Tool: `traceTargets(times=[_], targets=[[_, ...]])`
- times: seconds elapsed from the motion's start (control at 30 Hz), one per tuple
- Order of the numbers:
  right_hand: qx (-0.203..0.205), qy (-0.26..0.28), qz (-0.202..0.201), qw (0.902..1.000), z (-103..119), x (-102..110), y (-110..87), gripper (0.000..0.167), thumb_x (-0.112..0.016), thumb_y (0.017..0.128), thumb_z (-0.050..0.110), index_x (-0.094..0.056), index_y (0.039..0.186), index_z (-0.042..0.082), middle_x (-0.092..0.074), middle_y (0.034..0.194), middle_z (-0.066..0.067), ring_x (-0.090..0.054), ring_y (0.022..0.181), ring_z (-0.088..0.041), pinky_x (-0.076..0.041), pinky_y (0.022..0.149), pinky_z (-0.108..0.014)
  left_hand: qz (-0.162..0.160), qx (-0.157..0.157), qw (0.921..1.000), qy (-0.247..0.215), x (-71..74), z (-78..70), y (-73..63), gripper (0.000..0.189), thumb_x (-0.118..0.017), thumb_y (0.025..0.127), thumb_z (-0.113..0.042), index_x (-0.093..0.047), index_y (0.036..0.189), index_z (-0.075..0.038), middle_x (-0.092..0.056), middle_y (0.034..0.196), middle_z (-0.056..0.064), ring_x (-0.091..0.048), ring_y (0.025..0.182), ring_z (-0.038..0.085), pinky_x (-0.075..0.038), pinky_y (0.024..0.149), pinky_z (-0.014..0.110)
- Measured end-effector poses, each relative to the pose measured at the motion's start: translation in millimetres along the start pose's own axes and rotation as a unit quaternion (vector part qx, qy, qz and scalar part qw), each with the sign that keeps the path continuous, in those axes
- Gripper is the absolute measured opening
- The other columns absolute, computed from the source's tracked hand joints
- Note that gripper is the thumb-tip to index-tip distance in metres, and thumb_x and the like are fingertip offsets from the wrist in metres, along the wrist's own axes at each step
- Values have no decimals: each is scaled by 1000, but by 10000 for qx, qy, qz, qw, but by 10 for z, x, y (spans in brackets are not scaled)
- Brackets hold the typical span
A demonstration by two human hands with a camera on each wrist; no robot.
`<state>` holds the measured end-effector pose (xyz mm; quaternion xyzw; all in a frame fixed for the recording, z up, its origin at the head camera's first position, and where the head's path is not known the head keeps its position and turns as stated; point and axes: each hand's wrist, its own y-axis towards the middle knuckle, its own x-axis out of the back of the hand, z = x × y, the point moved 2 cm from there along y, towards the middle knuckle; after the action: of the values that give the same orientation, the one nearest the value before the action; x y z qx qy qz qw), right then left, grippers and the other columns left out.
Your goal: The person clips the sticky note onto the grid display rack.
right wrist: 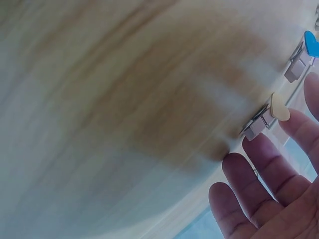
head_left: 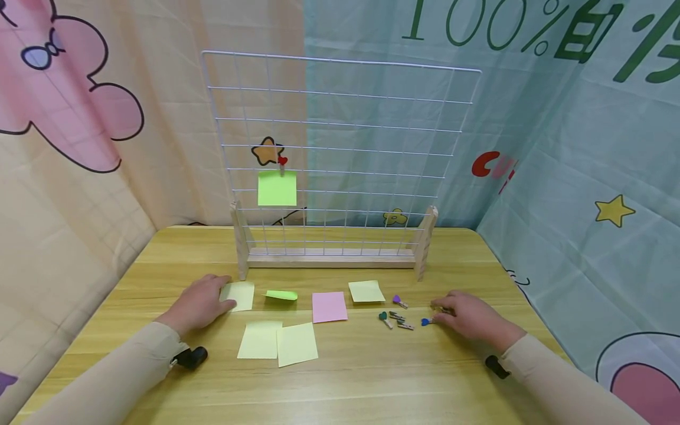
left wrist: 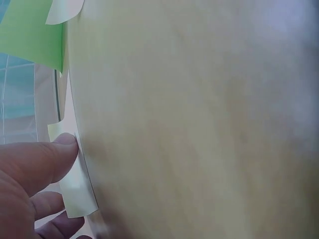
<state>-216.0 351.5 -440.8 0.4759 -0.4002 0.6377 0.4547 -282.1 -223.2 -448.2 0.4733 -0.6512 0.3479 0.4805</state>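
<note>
My left hand (head_left: 199,304) rests at the left edge of a pale yellow sticky note (head_left: 240,295) lying on the table. In the left wrist view its thumb (left wrist: 65,142) touches the note, with other fingers at the note's lower end. Over the right side of the table, my right hand (head_left: 467,316) reaches to a small clothespin with a cream heart (right wrist: 279,107). Its fingers are spread around that clip, one fingertip against it. Beside the thumb lies a clothespin with a blue heart (head_left: 427,321).
A white wire grid (head_left: 340,124) stands in a wooden base (head_left: 329,260); a green note (head_left: 277,189) hangs there from a red-heart clip (head_left: 282,161). On the table lie a folded green note (head_left: 281,295), a pink note (head_left: 329,307), several pale yellow notes (head_left: 296,345) and several small clips (head_left: 397,317).
</note>
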Motion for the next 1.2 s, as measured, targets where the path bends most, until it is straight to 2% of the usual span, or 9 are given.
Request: traceTargets(times=[0.23,0.47,0.67,0.77,1.07,1.2], targets=[[53,-51,-1,10000,-6,-10,-2,33,-73,100,32,-76,127,14,-67,101,3,-53,83,-10,-53,78,-38,-8,109,9996,-276,11,34,11,60,-75,96,-30,-60,139,9,-60,128,32,-61,114,50,-49,99,65],[123,-174,15,9998,6,-2,-1,26,-71,101,19,-77,125,12,-64,95,5,-50,79,-10,-50,74,-34,-33,186,9986,-498,0,81,28,52,-76,95,-28,-64,133,5,-64,126,29,-61,113,50,-49,96,65],[213,-347,-8,9992,3,5,7,21,-71,99,10,-79,119,13,-66,93,5,-53,79,-9,-55,77,-37,-108,213,9978,-618,-2,96,42,51,-77,94,-25,-62,134,4,-64,130,30,-60,119,52,-48,98,67],[269,-358,-26,9990,3,7,12,20,-72,98,8,-79,116,13,-69,95,4,-57,82,-9,-59,80,-40,-119,204,9973,-702,-7,98,43,49,-76,95,-22,-61,134,3,-63,131,30,-61,120,50,-49,100,65],[297,-386,-20,9988,7,2,24,19,-72,98,7,-80,114,12,-73,98,2,-65,87,-12,-61,87,-45,-80,272,9952,-935,-17,109,50,49,-75,95,-18,-59,137,3,-62,127,27,-62,106,36,-52,95,58],[359,-406,-76,9985,12,-5,23,18,-72,97,5,-80,113,11,-74,99,2,-67,90,-14,-61,87,-45,-86,260,9950,-963,-26,120,50,50,-76,95,-17,-59,137,4,-62,128,28,-61,105,36,-51,94,58]])
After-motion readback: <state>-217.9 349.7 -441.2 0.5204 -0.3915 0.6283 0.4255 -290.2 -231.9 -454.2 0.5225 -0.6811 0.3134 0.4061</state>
